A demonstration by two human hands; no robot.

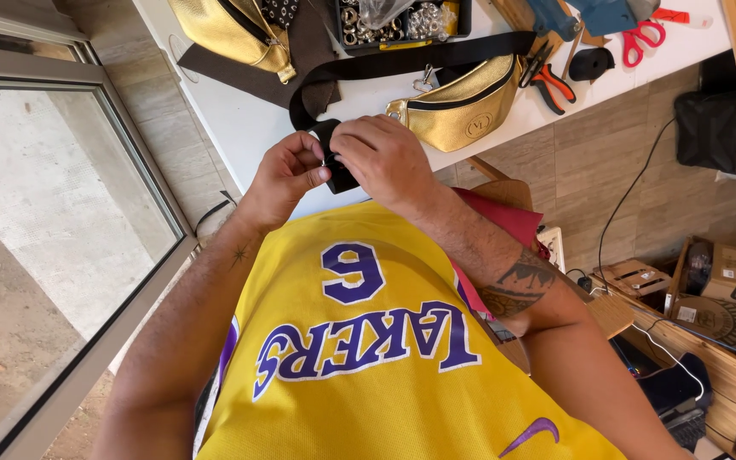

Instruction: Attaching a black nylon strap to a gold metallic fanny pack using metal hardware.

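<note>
Both hands meet at the near edge of the white bench [240,128], directly in front of the person's chest. The left hand [287,175] and the right hand [385,158] pinch the same small black strap end with a buckle piece [334,158] between them. The left fingers close on it from the left side, thumb on top. The right fingers curl over it from above and the right, covering most of it, so the exact shape of the buckle cannot be told.

The black strap [402,61] runs from the held end up and away, then bends right across the bench toward the far side. Its long axis lies roughly left to right beyond the hands. The held end points down toward the person. Both hands are equally close to it.

Count on the bench:
- two gold waist bags, one at far left [232,30], one just right of the hands [462,106];
- one tray of metal rings [385,21];
- one pair of red scissors [641,38];
- one pair of orange-handled pliers [547,77].
</note>
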